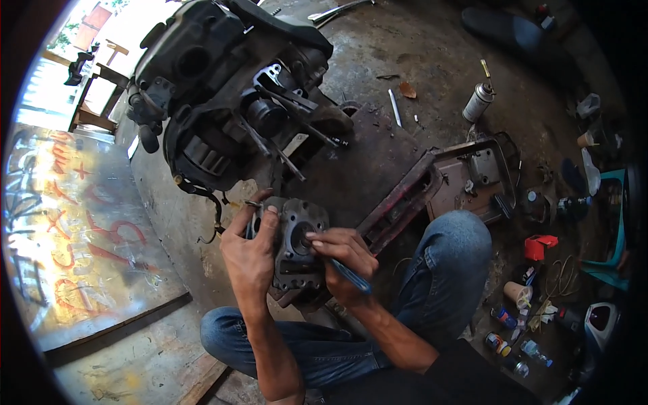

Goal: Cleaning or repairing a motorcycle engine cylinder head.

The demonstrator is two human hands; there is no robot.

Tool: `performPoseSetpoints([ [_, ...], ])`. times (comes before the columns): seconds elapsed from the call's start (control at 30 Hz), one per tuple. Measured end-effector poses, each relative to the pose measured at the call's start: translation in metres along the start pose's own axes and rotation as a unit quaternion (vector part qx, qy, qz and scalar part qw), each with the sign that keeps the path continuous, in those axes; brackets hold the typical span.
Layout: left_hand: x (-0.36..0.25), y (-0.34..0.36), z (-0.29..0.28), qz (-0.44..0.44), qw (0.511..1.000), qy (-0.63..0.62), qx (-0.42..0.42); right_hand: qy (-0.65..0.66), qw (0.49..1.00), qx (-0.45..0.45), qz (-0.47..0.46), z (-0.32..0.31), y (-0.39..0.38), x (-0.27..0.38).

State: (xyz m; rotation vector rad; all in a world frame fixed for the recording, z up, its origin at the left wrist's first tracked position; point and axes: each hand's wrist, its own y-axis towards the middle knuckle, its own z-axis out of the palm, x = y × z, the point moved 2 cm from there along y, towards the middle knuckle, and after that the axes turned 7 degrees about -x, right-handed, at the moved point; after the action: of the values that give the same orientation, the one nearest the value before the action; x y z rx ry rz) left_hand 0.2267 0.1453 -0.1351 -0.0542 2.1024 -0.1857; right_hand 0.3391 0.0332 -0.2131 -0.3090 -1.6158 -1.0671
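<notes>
In front of my knees is a grey metal engine cylinder head (312, 213) with a round recess and several bolt holes in its face. My left hand (248, 262) is closed around its left side, thumb on top. The fingers of my right hand (349, 255) are pinched together, tips at the round recess. A slim blue handle (352, 277) sticks out below that hand, held in it; its working end is hidden by the fingers. Just beyond stands a dark engine (202, 135) with long bare studs (290, 166) pointing toward me.
A reddish metal stand (388, 202) lies right of the cylinder head, beside a tray (451, 177) of parts. Farther off are a spray can (476, 104) and a pen-like white stick (395, 108). Bottles, a paper cup (517, 292) and a red object (540, 247) litter the right. A painted metal sheet (101, 229) lies left.
</notes>
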Motion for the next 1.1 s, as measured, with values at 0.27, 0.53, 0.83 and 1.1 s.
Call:
performPoseSetpoints([
  [0.27, -0.008, 0.003, -0.002, 0.006, 1.000, 0.020, 0.000, -0.002, 1.000, -0.002, 0.005, 0.004, 0.004, 0.002],
  [0.53, -0.006, 0.006, -0.003, 0.022, 0.999, 0.026, 0.009, 0.005, 1.000, -0.004, 0.005, -0.004, -0.005, 0.001],
  [0.83, -0.002, 0.005, -0.002, -0.010, 1.000, 0.010, 0.003, 0.022, 1.000, 0.016, -0.001, -0.007, -0.010, -0.003],
  [1.1, 0.004, 0.008, -0.004, 0.050, 0.998, 0.040, -0.001, 0.049, 0.999, 0.021, 0.007, -0.001, -0.004, -0.005],
])
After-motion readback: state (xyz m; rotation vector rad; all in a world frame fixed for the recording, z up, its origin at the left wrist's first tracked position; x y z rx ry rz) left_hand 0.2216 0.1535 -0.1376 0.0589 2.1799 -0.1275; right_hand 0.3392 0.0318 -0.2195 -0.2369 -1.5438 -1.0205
